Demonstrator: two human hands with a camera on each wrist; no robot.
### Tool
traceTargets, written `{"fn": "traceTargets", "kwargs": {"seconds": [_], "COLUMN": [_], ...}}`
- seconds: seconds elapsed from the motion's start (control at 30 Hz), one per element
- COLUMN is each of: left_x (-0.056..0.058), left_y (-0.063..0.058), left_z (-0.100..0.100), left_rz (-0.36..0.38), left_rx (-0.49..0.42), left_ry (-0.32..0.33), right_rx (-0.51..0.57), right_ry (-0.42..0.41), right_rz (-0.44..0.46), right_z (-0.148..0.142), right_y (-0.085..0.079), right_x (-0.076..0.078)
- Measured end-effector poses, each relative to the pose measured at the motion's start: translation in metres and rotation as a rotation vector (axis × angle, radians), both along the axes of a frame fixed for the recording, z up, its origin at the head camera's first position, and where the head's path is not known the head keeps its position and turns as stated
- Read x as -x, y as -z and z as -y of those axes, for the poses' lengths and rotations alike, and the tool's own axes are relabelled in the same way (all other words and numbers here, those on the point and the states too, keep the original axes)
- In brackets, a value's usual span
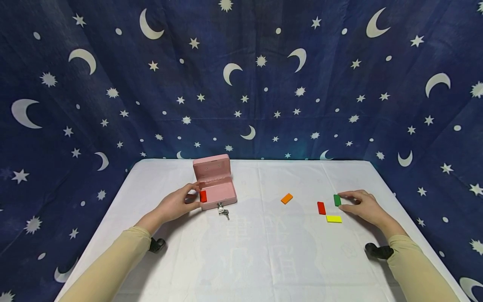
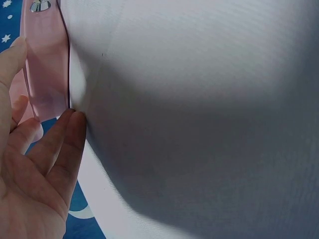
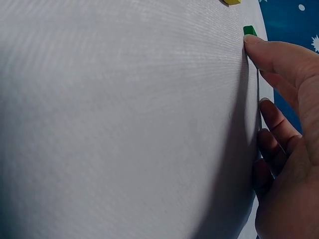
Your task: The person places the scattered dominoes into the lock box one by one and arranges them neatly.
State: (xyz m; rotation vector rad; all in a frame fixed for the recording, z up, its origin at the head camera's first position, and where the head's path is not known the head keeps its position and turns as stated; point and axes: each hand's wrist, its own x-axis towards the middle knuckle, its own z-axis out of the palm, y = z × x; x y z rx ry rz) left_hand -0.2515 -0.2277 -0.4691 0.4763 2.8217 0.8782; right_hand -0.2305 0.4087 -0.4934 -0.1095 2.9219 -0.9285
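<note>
An open pink cash box [image 1: 219, 191] stands at the table's left middle, its lid raised at the back. My left hand [image 1: 174, 206] holds the box by its left side, thumb at the front corner and index finger near the hinge. In the left wrist view, its other fingers lie along the box [image 2: 47, 64]. Inside, a red domino [image 1: 203, 196] sits against the left wall. On the right, my right hand [image 1: 364, 208] pinches a green domino [image 1: 337, 200] between thumb and index finger at its two ends. The right wrist view shows the thumb on the green domino [image 3: 249, 31].
Near the right hand lie a second red domino [image 1: 321, 208] and a yellow domino [image 1: 333, 219]. An orange domino [image 1: 286, 198] lies nearer the box. Keys [image 1: 225, 212] hang from the box's front lock. A star-patterned cloth [image 1: 264, 105] rises behind the white table [image 1: 249, 260].
</note>
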Motion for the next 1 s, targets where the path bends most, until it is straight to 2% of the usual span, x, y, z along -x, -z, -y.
{"fn": "traceTargets", "kwargs": {"seconds": [0.73,1.0], "left_x": [-0.0003,-0.0001], "left_y": [-0.0016,-0.0008], "left_z": [-0.0008,0.0002], "left_rz": [0.008,0.000], "left_rx": [0.003,-0.001], "left_ry": [-0.004,-0.001], "right_rx": [-0.010,-0.031], "right_ry": [0.008,0.013], "right_rz": [0.021,-0.014], "right_z": [0.0019,0.0035], "right_y": [-0.0019,-0.0001], "right_x": [-0.0002,-0.0021]}}
